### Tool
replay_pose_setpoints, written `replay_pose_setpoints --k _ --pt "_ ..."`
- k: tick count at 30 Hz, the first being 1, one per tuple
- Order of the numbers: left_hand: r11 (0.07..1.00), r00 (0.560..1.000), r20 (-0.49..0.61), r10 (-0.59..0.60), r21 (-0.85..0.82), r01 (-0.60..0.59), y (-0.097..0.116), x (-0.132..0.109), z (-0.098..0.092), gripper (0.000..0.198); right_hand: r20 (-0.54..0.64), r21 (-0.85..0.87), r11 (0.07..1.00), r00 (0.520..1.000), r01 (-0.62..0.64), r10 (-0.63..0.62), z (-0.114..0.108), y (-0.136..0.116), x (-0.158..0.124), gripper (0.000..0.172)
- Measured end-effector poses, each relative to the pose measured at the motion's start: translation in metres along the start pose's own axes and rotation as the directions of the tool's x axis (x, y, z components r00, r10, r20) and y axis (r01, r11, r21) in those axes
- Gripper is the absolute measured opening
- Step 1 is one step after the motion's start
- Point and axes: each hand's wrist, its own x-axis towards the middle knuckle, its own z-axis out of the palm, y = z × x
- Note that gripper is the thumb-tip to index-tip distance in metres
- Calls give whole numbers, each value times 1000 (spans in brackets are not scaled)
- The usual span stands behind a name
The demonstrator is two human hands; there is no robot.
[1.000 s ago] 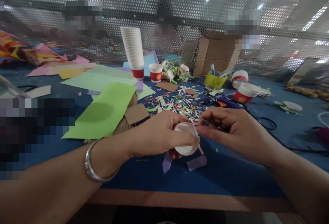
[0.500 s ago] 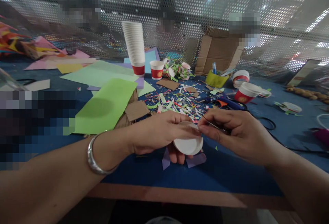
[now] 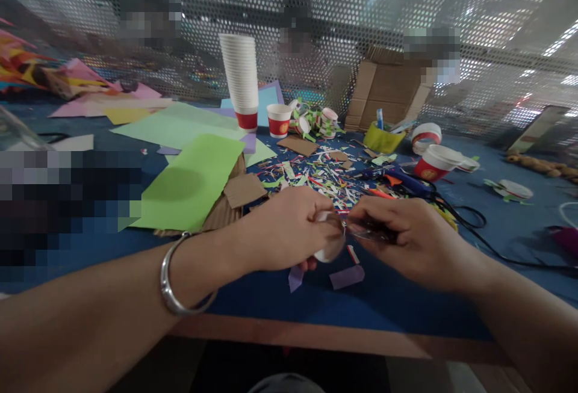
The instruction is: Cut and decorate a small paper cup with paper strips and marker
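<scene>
My left hand (image 3: 289,227) is closed around a white paper cup piece (image 3: 331,248), a shallow round base cut low, its open side tilted. Fingers hide part of its rim. My right hand (image 3: 419,245) is closed on scissors (image 3: 374,230), dark metal and mostly covered by the fingers, with the tip at the cup piece's right edge. Just below, between the hands, is a small red and white paper strip (image 3: 353,254). Two purple paper scraps, a pointed one (image 3: 295,278) and a longer one (image 3: 347,277), lie on the blue table under the hands.
Paper clippings (image 3: 325,170) cover the table beyond my hands. Behind stand a tall cup stack (image 3: 241,80) and a single cup (image 3: 279,121). Green paper (image 3: 189,182) lies left. To the right are a blue glue gun (image 3: 406,181), its black cable (image 3: 497,251) and a red cup (image 3: 436,163).
My left hand has turned the cup piece, so less of its inside shows. The red and white strip has appeared below it. My right hand's fingers have closed further around the scissors.
</scene>
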Motion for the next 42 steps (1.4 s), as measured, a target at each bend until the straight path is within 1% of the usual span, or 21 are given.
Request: replay_pose_setpoints --k 1,2,3,4,6,7,8,10,12,20,25,27,30,34,38,42 --pt "996 994 -91 56 80 -48 -1 0 -5 27 -16 -2 1000 1000 -6 6 0 0 0 8" --pt "992 985 -156 72 113 -55 -1 1 -10 27 -45 -10 1000 999 -16 16 -1 0 0 9" --pt "994 979 -193 69 97 -51 -2 2 -14 27 -91 -22 999 995 -33 31 -2 1 0 13" --pt "998 975 -218 38 53 -27 -2 3 -18 25 -149 -35 998 988 -57 51 -2 3 1 17" --pt "993 980 -201 2 -111 -25 -3 5 -21 23 -266 -58 990 958 -131 111 -3 9 3 23" --pt "981 985 -174 3 -190 -37 -3 6 -20 23 -300 -70 984 944 -162 134 -4 13 5 24" --pt "966 990 -139 10 -255 -45 -3 7 -19 22 -307 -92 977 939 -191 154 -4 18 7 25" --pt "940 998 -61 27 -338 -46 -4 9 -14 22 -291 -122 963 936 -240 197 -4 25 11 28" --pt "921 999 -22 29 -388 -35 -4 9 -11 22 -266 -127 954 936 -270 230 -4 28 13 30" --pt "835 999 19 -34 -549 39 0 8 -9 20 -253 -66 956 932 -285 261 -3 24 9 28" --pt "786 999 25 -35 -617 43 -1 10 -5 18 -226 8 957 932 -289 284 -1 28 11 27" --pt "778 999 22 -35 -626 41 -1 10 -4 17 -236 24 954 926 -298 295 0 29 12 28" --pt "774 1000 10 -26 -633 26 -2 10 -4 16 -245 28 948 918 -316 313 -1 28 11 38" --pt "781 1000 -4 -28 -624 19 -5 10 -3 17 -223 15 952 927 -306 301 -2 23 11 47" --pt "828 999 -42 -7 -561 -17 -7 11 -2 17 -221 -9 952 929 -307 297 -1 20 9 46" --pt "867 994 -109 14 -493 -66 -7 13 -3 13 -263 -24 949 918 -314 297 0 23 9 49"
